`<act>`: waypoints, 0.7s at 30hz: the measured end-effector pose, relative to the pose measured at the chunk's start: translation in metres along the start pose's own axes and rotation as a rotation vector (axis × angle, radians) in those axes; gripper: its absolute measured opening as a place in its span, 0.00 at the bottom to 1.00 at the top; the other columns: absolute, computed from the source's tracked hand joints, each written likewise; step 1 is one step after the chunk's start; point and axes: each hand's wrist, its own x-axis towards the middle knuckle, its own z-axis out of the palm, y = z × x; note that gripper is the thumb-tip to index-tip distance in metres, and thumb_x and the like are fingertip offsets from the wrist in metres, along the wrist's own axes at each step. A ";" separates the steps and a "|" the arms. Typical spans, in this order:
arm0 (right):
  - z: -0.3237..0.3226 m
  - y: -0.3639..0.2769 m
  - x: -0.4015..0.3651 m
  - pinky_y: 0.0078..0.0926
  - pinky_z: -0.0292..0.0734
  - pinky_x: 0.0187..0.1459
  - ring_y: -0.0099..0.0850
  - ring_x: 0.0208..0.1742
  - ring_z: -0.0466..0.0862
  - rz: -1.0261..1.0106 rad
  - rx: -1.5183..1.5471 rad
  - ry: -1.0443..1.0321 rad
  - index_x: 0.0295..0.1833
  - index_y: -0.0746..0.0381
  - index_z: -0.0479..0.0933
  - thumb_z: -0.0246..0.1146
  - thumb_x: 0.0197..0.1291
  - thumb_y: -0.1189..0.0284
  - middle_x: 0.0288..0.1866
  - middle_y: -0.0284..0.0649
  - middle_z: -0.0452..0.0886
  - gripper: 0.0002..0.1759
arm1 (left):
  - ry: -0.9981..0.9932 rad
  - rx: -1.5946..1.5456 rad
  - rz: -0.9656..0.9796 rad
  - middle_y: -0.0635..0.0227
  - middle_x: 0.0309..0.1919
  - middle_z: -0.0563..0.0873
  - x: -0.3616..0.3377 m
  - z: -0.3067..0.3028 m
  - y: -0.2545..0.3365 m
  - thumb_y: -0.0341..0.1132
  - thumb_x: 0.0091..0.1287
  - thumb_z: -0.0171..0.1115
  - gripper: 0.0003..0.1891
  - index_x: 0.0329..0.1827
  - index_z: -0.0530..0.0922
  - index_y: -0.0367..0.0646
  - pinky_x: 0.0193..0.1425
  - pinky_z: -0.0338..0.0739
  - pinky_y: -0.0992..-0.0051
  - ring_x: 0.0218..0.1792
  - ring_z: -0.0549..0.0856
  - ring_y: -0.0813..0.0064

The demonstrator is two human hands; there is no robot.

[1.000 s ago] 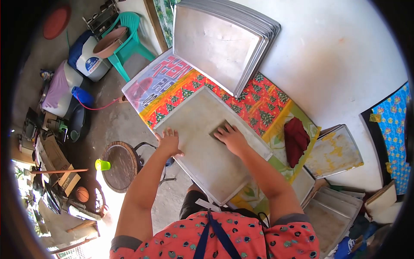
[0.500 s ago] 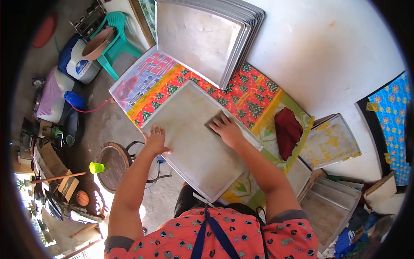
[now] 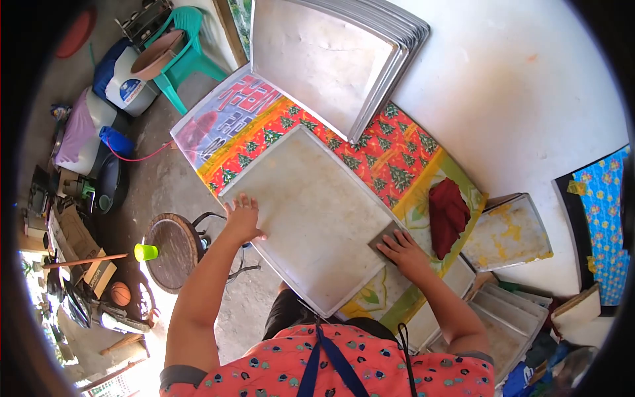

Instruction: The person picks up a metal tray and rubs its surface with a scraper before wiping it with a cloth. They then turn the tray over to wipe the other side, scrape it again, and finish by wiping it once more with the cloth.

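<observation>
Seen from the head camera, looking down: a large rectangular grey metal tray (image 3: 311, 212) lies on a cloth-covered counter (image 3: 390, 159). The left hand (image 3: 243, 218) rests open, fingers spread, on the tray's near-left rim. The right hand (image 3: 405, 253) has its grip closed on a small grey square pad (image 3: 383, 235) at the tray's right edge.

Grey tray (image 3: 311, 212) on red tree-patterned tablecloth (image 3: 390, 159); dark red cloth (image 3: 448, 213); teal chair (image 3: 192, 46).

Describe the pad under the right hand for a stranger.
On the red tree-patterned tablecloth lies a large flat tray. At its right edge, under the right hand, sits a small square pad. It is flat and grey, unlike the crumpled dark red rag nearby.
</observation>
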 end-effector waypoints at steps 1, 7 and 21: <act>0.004 -0.002 0.026 0.44 0.58 0.70 0.45 0.69 0.66 -0.047 -0.012 0.024 0.64 0.46 0.71 0.52 0.57 0.75 0.67 0.35 0.70 0.27 | 0.006 -0.014 0.011 0.41 0.73 0.50 -0.001 0.000 0.001 0.54 0.41 0.76 0.60 0.74 0.50 0.37 0.70 0.48 0.38 0.72 0.54 0.39; 0.023 -0.020 0.220 0.41 0.59 0.69 0.43 0.69 0.66 -0.142 -0.106 0.076 0.65 0.49 0.70 0.48 0.62 0.75 0.68 0.36 0.69 0.25 | 0.027 -0.036 0.024 0.40 0.73 0.49 0.000 0.005 -0.003 0.55 0.40 0.76 0.60 0.73 0.51 0.37 0.70 0.49 0.38 0.71 0.54 0.38; 0.020 -0.013 0.210 0.40 0.58 0.70 0.43 0.70 0.65 -0.170 -0.087 -0.026 0.67 0.49 0.67 0.52 0.57 0.79 0.68 0.35 0.68 0.30 | 0.039 -0.074 0.060 0.41 0.72 0.51 -0.002 0.007 -0.008 0.56 0.43 0.75 0.60 0.74 0.50 0.35 0.71 0.47 0.39 0.71 0.54 0.38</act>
